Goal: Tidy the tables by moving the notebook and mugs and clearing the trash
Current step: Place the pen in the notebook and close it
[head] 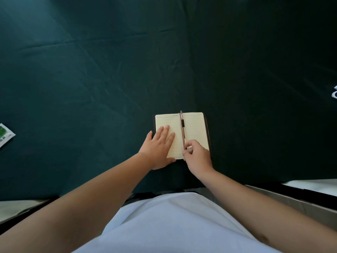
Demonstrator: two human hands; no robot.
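An open notebook [195, 128] with cream lined pages and a dark cover lies on the dark green tablecloth [109, 79], near the front edge. A pen [182, 128] rests along its spine. My left hand [159, 147] lies flat on the left page, fingers spread. My right hand [197, 156] is on the lower right page, with thumb and forefinger pinching the near end of the pen. A green and white wrapper [5, 135] lies at the far left edge. A white object [334, 94], possibly a mug, is cut off at the right edge.
The table's front edge runs just below the notebook, against my white shirt [173, 225]. Light surfaces show beyond the table at the lower left [16, 207] and lower right [313, 186].
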